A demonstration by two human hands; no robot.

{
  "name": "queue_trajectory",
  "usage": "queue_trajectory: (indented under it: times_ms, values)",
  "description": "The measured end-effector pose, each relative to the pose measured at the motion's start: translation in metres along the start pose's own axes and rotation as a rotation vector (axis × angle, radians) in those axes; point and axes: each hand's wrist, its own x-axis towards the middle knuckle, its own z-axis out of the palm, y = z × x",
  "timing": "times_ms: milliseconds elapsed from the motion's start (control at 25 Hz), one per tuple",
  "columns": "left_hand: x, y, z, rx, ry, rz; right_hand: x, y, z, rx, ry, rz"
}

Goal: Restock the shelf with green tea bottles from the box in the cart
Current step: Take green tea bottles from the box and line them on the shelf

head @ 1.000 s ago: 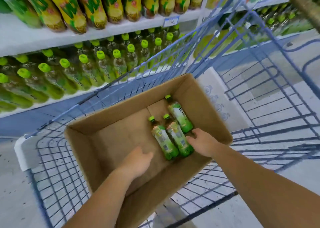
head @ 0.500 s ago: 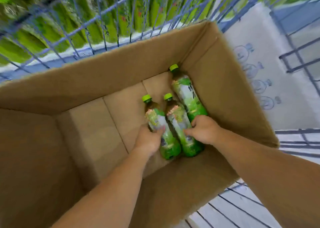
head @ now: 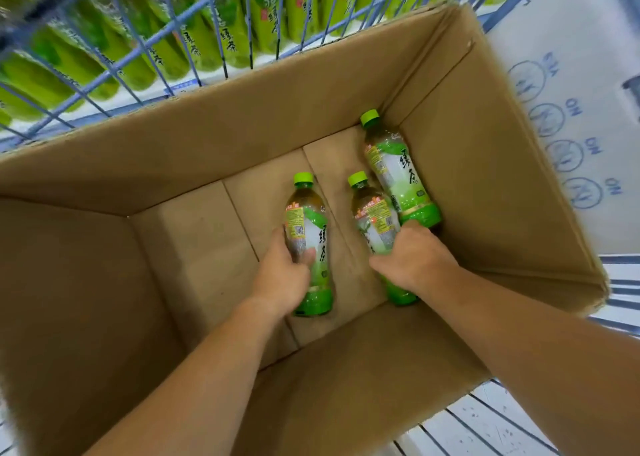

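Observation:
Three green tea bottles with green caps lie on the bottom of an open cardboard box (head: 242, 133) inside a blue wire cart (head: 166, 40). My left hand (head: 282, 275) is closed around the left bottle (head: 311, 234), which lies apart from the other two. My right hand (head: 414, 260) grips the middle bottle (head: 372, 213) around its lower half. The third bottle (head: 398, 171) rests against the box's right wall, touching the middle one. Both forearms reach down into the box.
Beyond the cart's wire side, a shelf (head: 180, 87) holds several green tea bottles (head: 214, 33) in rows. A white carton (head: 568, 116) with blue printed symbols stands to the right of the box. The cart's wire floor (head: 485, 428) shows at the lower right.
My head has moved closer over the box. The left bottle has shifted leftward, away from the middle one, with my left hand now wrapped around it. My right hand has tightened on the middle bottle.

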Motion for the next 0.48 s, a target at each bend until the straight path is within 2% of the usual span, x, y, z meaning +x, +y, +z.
queue_trajectory:
  times_ms: [120, 280, 400, 480]
  values:
    - [-0.017, 0.011, 0.002, 0.339, 0.0, 0.104, 0.0, -0.01, 0.007, -0.084, 0.009, 0.022]
    - [-0.021, 0.015, 0.013, 0.588, 0.01, 0.263, 0.002, -0.017, 0.014, -0.073, 0.046, 0.11]
    - [-0.018, 0.008, 0.006, 0.592, 0.042, 0.197, 0.003, -0.012, 0.016, -0.053, 0.05, 0.094]
    - [-0.02, 0.005, -0.001, 0.433, 0.066, 0.176, 0.004, -0.007, 0.014, 0.031, 0.032, 0.066]
